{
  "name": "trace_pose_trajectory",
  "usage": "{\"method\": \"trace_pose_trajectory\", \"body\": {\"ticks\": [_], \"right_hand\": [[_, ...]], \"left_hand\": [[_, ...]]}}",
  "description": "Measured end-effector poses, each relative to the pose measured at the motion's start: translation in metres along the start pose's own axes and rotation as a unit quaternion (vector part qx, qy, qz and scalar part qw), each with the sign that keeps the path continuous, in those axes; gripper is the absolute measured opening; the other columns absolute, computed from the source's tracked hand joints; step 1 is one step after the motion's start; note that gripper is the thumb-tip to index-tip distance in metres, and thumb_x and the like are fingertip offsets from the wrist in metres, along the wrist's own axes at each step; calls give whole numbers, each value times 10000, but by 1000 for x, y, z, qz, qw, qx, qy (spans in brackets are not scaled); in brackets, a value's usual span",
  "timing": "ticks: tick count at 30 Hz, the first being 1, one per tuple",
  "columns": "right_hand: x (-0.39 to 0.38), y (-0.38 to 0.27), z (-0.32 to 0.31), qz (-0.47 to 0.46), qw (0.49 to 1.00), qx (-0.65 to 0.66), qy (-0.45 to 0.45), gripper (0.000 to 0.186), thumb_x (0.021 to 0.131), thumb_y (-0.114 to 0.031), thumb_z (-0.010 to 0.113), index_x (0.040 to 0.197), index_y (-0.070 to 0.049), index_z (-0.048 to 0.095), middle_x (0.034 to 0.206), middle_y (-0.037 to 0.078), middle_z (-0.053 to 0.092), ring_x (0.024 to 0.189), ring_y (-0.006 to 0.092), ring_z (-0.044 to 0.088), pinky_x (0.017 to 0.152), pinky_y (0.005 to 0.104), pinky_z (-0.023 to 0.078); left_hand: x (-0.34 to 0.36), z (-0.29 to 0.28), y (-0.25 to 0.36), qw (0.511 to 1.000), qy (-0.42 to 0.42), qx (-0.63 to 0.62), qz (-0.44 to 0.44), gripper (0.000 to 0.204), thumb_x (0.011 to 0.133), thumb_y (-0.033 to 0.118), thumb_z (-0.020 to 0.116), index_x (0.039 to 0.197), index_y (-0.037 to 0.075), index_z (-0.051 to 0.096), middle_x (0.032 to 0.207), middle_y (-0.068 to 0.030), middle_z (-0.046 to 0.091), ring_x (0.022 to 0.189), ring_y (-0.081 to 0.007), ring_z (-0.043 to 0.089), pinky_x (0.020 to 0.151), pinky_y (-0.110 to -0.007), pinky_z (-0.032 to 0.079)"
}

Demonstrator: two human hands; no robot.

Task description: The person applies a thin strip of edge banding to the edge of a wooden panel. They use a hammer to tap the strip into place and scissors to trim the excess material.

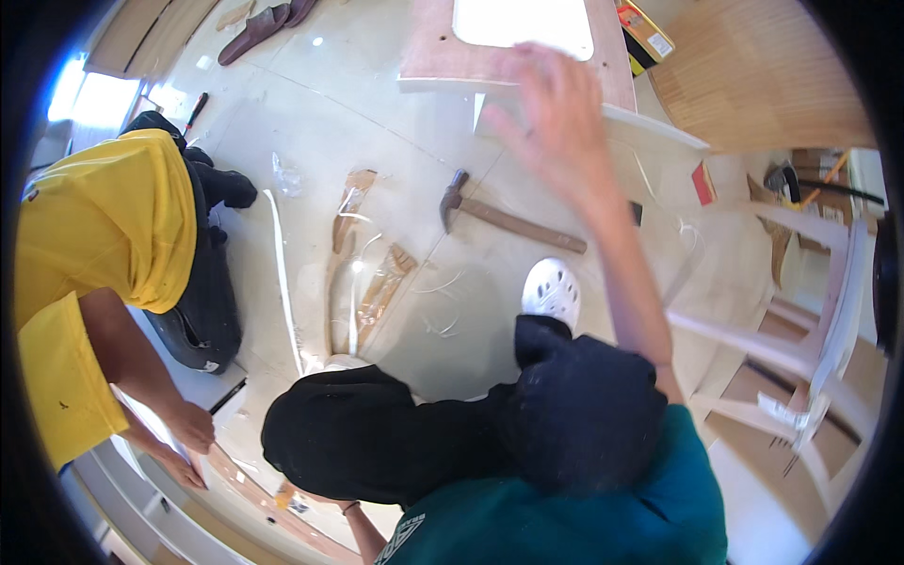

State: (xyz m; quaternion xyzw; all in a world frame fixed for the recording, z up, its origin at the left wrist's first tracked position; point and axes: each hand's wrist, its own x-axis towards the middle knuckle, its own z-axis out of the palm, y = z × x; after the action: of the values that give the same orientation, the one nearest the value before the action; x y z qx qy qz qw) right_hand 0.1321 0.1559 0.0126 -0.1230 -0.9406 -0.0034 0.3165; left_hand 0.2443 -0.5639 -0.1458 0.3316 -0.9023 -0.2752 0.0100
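Observation:
My right hand (556, 122) reaches forward, slightly blurred, its fingers apart with nothing held. It overlaps the near edge of a pinkish wooden board (428, 52) that has a bright white rounded area in it; whether it touches, I cannot tell. Low in the view, my left hand (325, 499) is mostly hidden by my leg. It is close to a long wooden piece (247, 482), and its fingers do not show. On the floor between my legs and the board lies a claw hammer (513, 222) with a wooden handle.
At left, a person in a yellow shirt (104, 212) leans over pale panels, hands low. Torn brown wrapping (386, 282), white strips (282, 273) and a screwdriver (197, 111) lie on the tiles. A pale wooden chair frame (791, 348) stands at right; brown slippers (254, 33) lie far left.

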Motion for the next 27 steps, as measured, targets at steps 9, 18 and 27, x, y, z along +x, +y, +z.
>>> {"method": "trace_pose_trajectory", "body": {"ticks": [9,18,27], "right_hand": [[-96,-83,7,5,689,634,-352,513,912,-293,658,1312,-26,477,1061,154,606,981,306,624,860,438,501],[-58,-69,-22,133,481,859,-112,711,948,-309,651,1472,-42,251,937,61,588,795,129,557,713,287,453],[-108,-9,-19,261,758,595,46,241,956,-120,555,1176,-22,569,941,120,617,843,260,581,834,376,430]], "left_hand": [[-70,70,363,891,-281,-284,216,229,917,195,522,1092,57,579,1072,-89,603,914,-249,634,781,-458,517],[-195,82,560,662,-680,-285,131,230,906,-41,551,1111,33,477,1126,-109,572,1035,-179,621,911,-308,530],[-277,137,581,611,-621,26,489,115,937,14,580,1051,25,592,993,-63,615,896,-169,637,768,-292,497]]}}
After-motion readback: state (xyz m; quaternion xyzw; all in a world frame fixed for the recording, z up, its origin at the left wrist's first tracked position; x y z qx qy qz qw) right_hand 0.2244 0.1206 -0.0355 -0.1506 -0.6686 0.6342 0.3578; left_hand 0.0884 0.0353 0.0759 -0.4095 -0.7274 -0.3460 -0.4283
